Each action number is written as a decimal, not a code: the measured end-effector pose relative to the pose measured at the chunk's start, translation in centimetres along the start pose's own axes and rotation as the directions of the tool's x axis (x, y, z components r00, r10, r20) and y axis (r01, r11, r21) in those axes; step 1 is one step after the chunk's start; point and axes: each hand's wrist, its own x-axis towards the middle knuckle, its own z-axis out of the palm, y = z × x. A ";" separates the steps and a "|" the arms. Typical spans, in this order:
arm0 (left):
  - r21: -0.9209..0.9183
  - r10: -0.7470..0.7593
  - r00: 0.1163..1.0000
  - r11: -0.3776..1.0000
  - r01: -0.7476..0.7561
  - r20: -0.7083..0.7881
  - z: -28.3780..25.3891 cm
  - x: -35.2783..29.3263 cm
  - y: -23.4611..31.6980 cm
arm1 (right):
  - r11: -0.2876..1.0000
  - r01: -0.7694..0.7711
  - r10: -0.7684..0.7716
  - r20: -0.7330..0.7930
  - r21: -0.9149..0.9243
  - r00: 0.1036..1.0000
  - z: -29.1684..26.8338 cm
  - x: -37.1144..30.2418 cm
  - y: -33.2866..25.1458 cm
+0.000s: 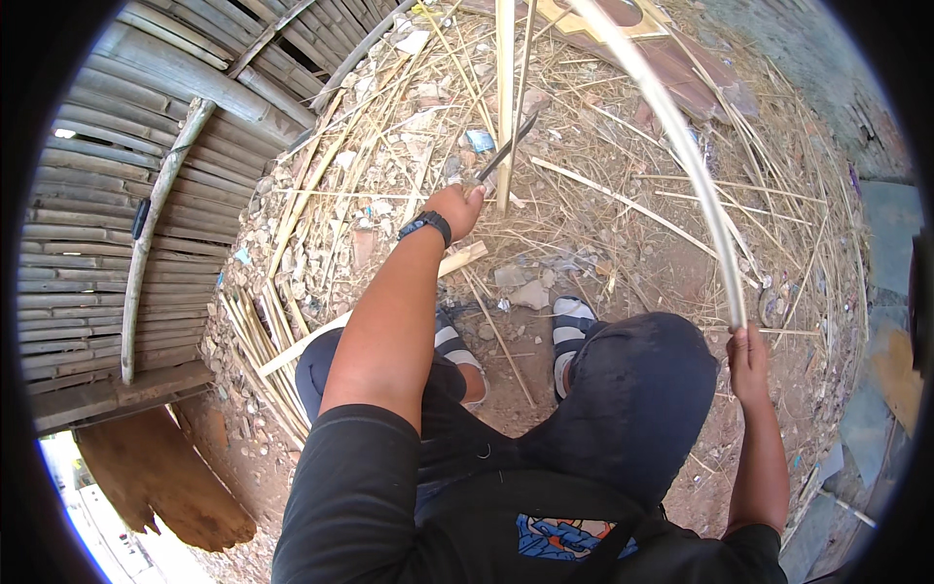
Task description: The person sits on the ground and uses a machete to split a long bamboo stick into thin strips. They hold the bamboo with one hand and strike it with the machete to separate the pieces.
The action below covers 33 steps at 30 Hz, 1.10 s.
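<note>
My left hand (454, 208), with a dark watch on its wrist, is closed round the handle of a knife (510, 149). The handle is mostly hidden in the fist, and the dark blade points up and to the right. It crosses or lies close by an upright split bamboo piece (505, 97); I cannot tell if they touch. At the right, my right hand (747, 364) grips the lower end of a long pale bamboo strip (693, 161). That strip curves up and leaves the view at the top.
Bamboo strips (628, 206) and shavings litter the dirt ground, with stones among them. More split strips (255, 341) lie in a bundle by my left leg. A bamboo slat wall (107, 224) stands at left, a grey wall (808, 58) at right. A brown patterned board (671, 68) lies far off.
</note>
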 end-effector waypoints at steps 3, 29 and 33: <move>-0.001 -0.023 1.000 1.000 0.023 0.009 -0.1 0.2 -0.2 | 0.965 0.090 -0.043 -0.191 0.246 0.981 -1.2 0.9 -2.2; -0.020 -0.065 0.998 0.998 0.066 0.007 0.0 1.0 -1.2 | 0.938 0.148 -0.032 -0.348 0.312 0.937 0.5 -0.7 -2.8; -0.007 -0.040 0.999 0.999 0.040 -0.006 0.4 1.1 -1.1 | 0.981 0.103 -0.099 0.032 -0.167 0.995 3.2 -4.5 3.6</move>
